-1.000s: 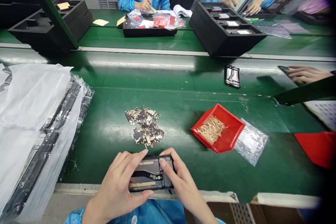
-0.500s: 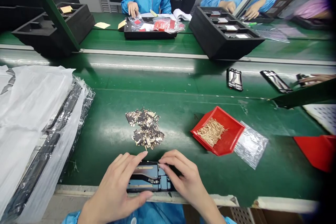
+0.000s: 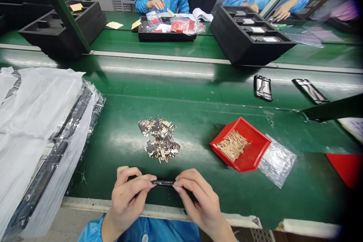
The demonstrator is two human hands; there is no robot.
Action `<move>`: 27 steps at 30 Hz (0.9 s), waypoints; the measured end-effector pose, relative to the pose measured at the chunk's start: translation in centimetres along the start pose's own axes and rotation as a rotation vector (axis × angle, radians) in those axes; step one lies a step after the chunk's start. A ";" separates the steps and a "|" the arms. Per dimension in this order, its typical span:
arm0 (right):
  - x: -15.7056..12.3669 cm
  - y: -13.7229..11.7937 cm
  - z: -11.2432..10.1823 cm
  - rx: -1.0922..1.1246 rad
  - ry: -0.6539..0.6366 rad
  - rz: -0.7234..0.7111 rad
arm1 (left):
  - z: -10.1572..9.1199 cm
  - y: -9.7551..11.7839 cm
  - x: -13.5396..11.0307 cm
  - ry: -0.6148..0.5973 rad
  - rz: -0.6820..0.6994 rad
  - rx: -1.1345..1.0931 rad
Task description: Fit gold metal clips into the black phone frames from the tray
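Bottom middle of the frame: the left hand [image 3: 127, 198] and right hand [image 3: 200, 200] pinch a dark phone frame [image 3: 163, 183] edge-on between them. The fingers are curled shut on either end of it. A pile of gold parts [image 3: 160, 140] sits just above on the green belt [image 3: 198, 94].

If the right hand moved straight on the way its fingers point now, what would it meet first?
Probably the left hand, which pinches the other end of the same dark frame; the right hand points leftward along it. Depth is unclear.

Bright overhead glare, dark blurred corners, wide-angle distortion.
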State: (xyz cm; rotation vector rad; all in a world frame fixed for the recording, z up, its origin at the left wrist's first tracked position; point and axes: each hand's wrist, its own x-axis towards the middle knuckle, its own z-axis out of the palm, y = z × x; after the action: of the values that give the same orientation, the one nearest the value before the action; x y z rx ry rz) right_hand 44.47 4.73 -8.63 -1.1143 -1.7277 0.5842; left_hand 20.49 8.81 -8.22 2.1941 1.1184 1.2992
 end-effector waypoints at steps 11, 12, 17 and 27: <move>-0.2 0.2 0.6 -0.041 -0.061 -0.015 | 0.4 0.8 -0.8 0.041 -0.028 0.038; -0.2 0.3 0.8 -0.084 -0.040 -0.060 | 0.4 0.9 -0.7 0.048 -0.027 0.039; 0.3 0.3 1.7 -0.203 0.027 -0.202 | 0.4 1.1 -0.5 0.043 -0.025 0.051; 0.7 0.5 1.7 -0.206 0.025 -0.224 | 0.4 1.0 -0.7 0.038 -0.018 0.043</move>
State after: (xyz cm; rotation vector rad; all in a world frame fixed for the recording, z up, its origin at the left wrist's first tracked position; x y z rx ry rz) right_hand 43.04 5.69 -9.41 -1.0440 -1.8914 0.2574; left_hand 21.06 7.70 -8.16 2.1935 1.1888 1.3265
